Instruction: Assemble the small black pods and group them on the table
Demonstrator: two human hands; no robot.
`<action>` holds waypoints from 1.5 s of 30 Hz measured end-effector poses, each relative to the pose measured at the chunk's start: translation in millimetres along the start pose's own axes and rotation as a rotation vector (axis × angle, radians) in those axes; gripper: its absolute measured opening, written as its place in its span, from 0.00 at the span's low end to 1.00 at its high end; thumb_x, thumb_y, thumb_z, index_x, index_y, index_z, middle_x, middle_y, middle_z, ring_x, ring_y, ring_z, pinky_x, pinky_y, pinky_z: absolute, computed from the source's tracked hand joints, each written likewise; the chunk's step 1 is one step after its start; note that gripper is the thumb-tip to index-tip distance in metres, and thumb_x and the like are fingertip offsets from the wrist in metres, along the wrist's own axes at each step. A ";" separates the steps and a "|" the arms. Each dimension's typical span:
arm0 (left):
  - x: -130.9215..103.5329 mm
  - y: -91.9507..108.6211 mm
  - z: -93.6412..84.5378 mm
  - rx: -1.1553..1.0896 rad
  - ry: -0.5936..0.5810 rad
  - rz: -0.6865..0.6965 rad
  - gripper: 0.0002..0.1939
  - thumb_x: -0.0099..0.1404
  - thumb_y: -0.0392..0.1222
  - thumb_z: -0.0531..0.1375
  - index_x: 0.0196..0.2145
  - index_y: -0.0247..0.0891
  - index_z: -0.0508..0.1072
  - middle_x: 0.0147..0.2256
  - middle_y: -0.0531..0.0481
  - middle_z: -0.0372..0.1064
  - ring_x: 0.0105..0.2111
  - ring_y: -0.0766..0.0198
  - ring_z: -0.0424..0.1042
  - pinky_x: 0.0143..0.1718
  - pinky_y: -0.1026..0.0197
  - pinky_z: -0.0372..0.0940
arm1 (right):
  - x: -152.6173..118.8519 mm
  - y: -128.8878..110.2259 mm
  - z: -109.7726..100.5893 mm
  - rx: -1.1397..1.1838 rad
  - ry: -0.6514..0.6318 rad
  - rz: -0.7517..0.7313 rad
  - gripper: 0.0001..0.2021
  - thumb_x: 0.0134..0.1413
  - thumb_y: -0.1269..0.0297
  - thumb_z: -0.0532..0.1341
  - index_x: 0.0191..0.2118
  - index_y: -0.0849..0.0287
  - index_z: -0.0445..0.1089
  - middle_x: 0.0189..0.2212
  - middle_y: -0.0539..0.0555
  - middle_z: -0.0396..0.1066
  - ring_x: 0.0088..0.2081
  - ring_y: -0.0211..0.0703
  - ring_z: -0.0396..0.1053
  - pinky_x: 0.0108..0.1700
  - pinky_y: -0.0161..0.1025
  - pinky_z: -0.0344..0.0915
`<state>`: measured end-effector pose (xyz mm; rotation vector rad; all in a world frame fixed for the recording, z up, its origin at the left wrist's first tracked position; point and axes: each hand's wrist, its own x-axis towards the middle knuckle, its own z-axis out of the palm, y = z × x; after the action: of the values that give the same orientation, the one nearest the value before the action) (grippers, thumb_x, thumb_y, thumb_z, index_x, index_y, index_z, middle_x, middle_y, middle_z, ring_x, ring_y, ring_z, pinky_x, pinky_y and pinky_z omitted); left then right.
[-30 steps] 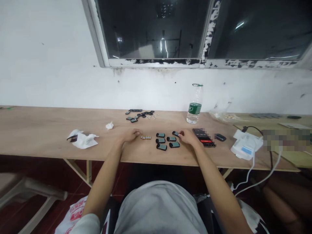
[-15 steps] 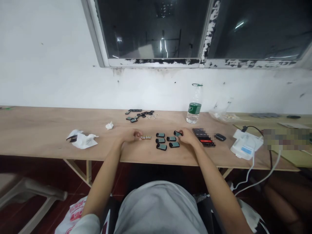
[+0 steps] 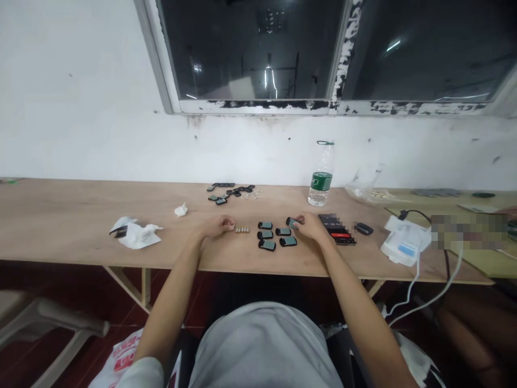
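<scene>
Metallic cylinders (image 3: 242, 230) lie in a row just beside the left hand (image 3: 220, 224), its fingers bunched, whether holding anything I cannot tell. Rounded black casings (image 3: 267, 246) with grey-green faces follow, then the right hand (image 3: 309, 225), fingers pinching one held casing (image 3: 291, 222). Wood-grained bench (image 3: 72, 221) beneath; behind, white wall (image 3: 81, 108), flaking window frame (image 3: 266, 106).

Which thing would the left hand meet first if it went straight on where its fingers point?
Probably the row of small cylinders, just right of the left hand; the exact gap is hard to judge.
</scene>
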<state>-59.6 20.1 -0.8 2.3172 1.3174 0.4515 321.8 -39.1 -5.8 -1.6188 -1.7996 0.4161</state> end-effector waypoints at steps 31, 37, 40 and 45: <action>-19.5 140.3 31.7 -0.138 0.498 0.422 0.12 0.68 0.46 0.62 0.43 0.39 0.81 0.51 0.43 0.76 0.51 0.51 0.75 0.56 0.48 0.70 | -28.8 -73.1 -1.2 0.766 -0.094 -0.183 0.19 0.52 0.50 0.70 0.44 0.59 0.79 0.42 0.59 0.80 0.38 0.48 0.78 0.44 0.45 0.75; -20.2 149.1 33.8 -0.595 0.433 0.210 0.15 0.54 0.49 0.72 0.35 0.36 0.81 0.45 0.41 0.80 0.45 0.48 0.79 0.49 0.47 0.74 | -37.3 -82.1 -10.0 0.735 -0.115 -0.228 0.20 0.51 0.50 0.70 0.45 0.59 0.80 0.43 0.59 0.81 0.40 0.52 0.78 0.44 0.46 0.75; -19.4 148.0 35.4 -0.738 0.384 0.156 0.18 0.46 0.44 0.75 0.33 0.36 0.78 0.40 0.44 0.80 0.39 0.52 0.79 0.42 0.53 0.75 | -38.1 -83.0 -8.6 0.697 -0.101 -0.248 0.19 0.51 0.51 0.70 0.44 0.60 0.80 0.42 0.60 0.81 0.40 0.52 0.79 0.45 0.47 0.75; -10.5 138.3 44.0 -0.798 0.338 0.143 0.19 0.43 0.39 0.74 0.32 0.36 0.71 0.33 0.50 0.76 0.32 0.61 0.76 0.34 0.61 0.71 | -35.0 -80.9 1.4 0.616 -0.099 -0.256 0.17 0.52 0.54 0.69 0.43 0.60 0.80 0.41 0.59 0.81 0.40 0.52 0.78 0.44 0.47 0.74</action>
<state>56.6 -60.8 32.8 1.6948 0.8602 1.2051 260.3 -86.9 35.5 -0.9458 -1.6932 0.8428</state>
